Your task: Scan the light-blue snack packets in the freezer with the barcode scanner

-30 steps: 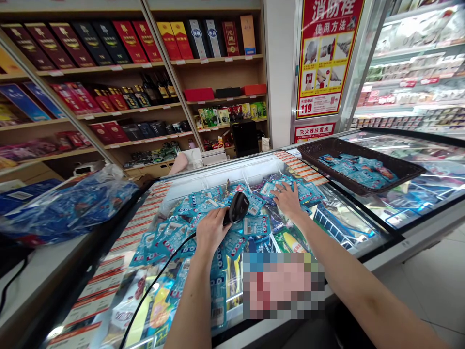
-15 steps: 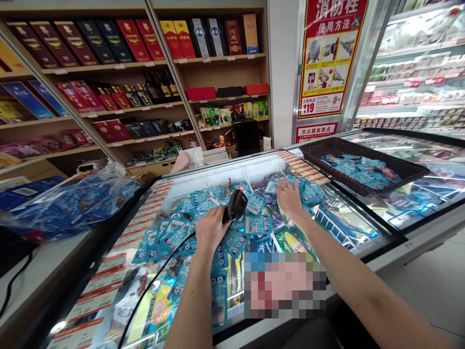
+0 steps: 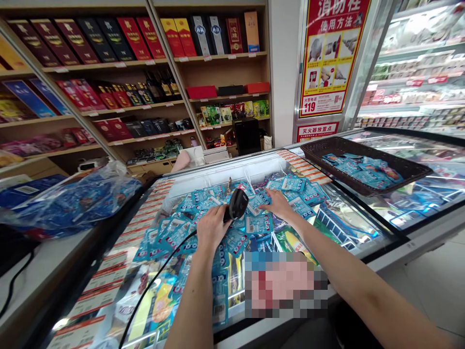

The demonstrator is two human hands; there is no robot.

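A black handheld barcode scanner (image 3: 238, 204) is in my left hand (image 3: 211, 228), with fingers closed round its handle and its head tilted up to the right. Its cable runs down past my left forearm. My right hand (image 3: 279, 204) is just right of the scanner, thumb and fingers on the edge of a small blue packet (image 3: 256, 202). Whether that packet is lifted off the glass cannot be seen. Many similar blue packets (image 3: 178, 235) with printed labels lie scattered over the freezer's glass top (image 3: 189, 180). More packets lie beyond my right hand.
A brown plastic basket (image 3: 366, 186) with blue packets stands on the freezer at right. On the left counter lies a clear bag (image 3: 83, 203) of blue packs. Shelves of boxes and bottles line the back. A blurred patch (image 3: 285, 286) covers the near edge.
My right hand has moved left and slightly nearer, from packets at the far right to the one beside the scanner. My left hand and the scanner have hardly moved.
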